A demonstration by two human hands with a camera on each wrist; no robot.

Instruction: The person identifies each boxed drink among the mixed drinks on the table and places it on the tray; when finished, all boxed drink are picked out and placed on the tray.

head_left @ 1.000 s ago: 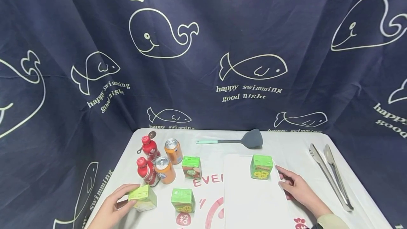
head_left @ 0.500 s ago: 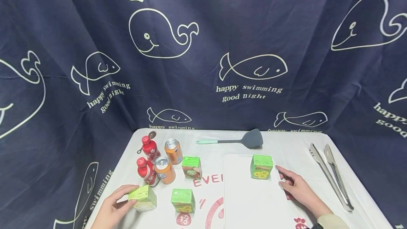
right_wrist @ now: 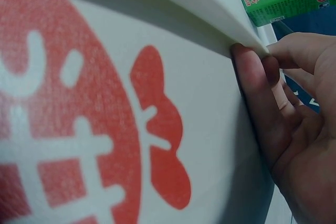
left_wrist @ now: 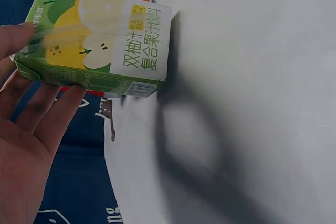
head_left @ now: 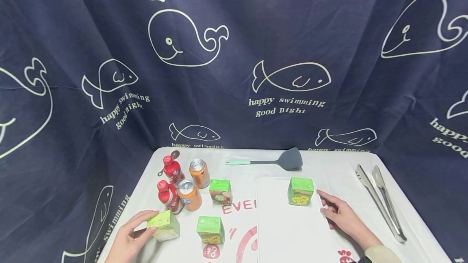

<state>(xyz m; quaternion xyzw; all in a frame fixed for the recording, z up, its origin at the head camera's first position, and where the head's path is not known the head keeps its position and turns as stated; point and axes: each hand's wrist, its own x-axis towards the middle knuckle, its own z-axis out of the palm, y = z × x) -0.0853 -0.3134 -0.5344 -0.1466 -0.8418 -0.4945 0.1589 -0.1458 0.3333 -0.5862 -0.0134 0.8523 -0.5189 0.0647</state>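
Note:
My left hand (head_left: 129, 234) grips a yellow-green juice carton (head_left: 164, 225) at the table's front left. In the left wrist view, the thumb lies on the front of the juice carton (left_wrist: 100, 40), with fingers under its lower side. My right hand (head_left: 343, 216) is at the right edge of a white board (head_left: 285, 230). In the right wrist view, thumb and fingertips (right_wrist: 252, 69) touch the rim of the board (right_wrist: 210, 9), fingers relaxed. A green drink carton (head_left: 300, 192) with yellow flowers stands upright near the board's far right corner.
Two red bottles (head_left: 169, 197) and two orange cans (head_left: 189, 195) cluster at the left, a brown spoon (head_left: 175, 155) behind them. Two more green cartons (head_left: 210, 230) stand left of the board. A spatula (head_left: 289, 160) lies at the back, metal tongs (head_left: 382, 202) at the right.
My left hand and the juice carton have shifted very slightly upward in the head view. My right hand and the other things stay where they were.

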